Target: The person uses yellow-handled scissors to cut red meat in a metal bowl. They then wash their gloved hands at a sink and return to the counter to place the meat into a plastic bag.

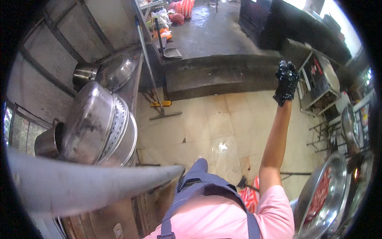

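Right hand: reaching out on a straight arm, wearing a shiny black glove; its fingers seem to be curling, but I cannot tell how far they are opening or whether they are gripping anything.
Left hand: lying out of view, so I cannot tell its state.
Glove: pointing away from the wearer, its long axis following the forearm, hanging near the left edge of a metal-framed stand.
Concrete step: running across the way ahead; a dustpan is resting near its upper left corner.
Squeegee: leaning beside the counter, whose edge big steel pans are crowding.
Grey pole: blocking the near left.
Steel bowl: holding red meat, sitting at the wearer's right.
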### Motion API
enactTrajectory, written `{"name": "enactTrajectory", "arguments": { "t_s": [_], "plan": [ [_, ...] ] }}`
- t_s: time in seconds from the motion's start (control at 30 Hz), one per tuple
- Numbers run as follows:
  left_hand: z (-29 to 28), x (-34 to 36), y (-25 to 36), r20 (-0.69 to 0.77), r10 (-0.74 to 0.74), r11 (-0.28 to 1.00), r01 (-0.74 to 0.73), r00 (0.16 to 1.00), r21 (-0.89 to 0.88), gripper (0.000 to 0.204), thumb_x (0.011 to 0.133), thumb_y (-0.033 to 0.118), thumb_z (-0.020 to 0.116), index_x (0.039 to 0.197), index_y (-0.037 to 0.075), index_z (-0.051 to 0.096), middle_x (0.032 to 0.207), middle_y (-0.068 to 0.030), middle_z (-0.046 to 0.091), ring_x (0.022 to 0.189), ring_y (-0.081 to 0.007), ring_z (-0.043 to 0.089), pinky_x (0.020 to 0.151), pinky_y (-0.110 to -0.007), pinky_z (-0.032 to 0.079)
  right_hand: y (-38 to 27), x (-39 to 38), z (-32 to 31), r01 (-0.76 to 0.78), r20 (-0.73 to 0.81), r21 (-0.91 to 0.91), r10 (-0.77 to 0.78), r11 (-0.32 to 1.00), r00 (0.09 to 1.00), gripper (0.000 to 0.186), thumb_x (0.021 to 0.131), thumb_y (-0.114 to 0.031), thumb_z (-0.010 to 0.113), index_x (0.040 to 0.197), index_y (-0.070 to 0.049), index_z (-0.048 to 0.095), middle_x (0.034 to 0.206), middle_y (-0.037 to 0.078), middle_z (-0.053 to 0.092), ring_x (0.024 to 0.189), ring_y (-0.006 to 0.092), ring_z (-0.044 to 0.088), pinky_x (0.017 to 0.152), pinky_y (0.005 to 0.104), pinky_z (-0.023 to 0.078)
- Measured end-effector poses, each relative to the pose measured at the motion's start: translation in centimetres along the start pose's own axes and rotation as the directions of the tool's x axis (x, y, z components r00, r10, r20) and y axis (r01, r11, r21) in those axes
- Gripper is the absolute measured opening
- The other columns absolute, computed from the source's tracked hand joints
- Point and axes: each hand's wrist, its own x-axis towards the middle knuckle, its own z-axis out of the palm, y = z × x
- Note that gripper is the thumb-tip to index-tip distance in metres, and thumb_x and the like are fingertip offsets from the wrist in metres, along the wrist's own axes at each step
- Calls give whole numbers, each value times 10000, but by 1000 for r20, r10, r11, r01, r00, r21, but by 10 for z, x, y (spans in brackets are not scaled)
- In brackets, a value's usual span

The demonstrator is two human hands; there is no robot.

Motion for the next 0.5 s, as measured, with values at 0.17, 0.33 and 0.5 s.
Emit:
{"name": "enactTrajectory", "arguments": {
  "t_s": [0.17,0.33,0.5],
  "plan": [
    [15,56,133,54,-45,999,45,998,7,670,781,557,413,1275,107,359,1235,-120,460,1056,-297,507,923,-535,338,132,115,-26,209,142,-628,-154,749,978,99,810,-133,595,893,-78,594,783,-43,584,658,50,514,557,185,397],
    [0,97,274,91,-71,998,70,993,5,706,773,587,416,1289,110,346,1256,-120,449,1071,-300,502,930,-543,331,212,209,-27,279,367,-776,45,566,929,536,828,-260,562,1271,-78,322,1267,70,347,1162,176,334,915,336,358],
    [-34,112,424,158,-79,996,83,984,-17,741,766,617,419,1303,113,332,1277,-120,439,1086,-303,496,938,-550,325,260,273,-16,-258,46,-734,425,629,904,711,887,-308,436,1407,-103,-3,1465,40,20,1327,214,114,1046,423,267]
  ]
}}
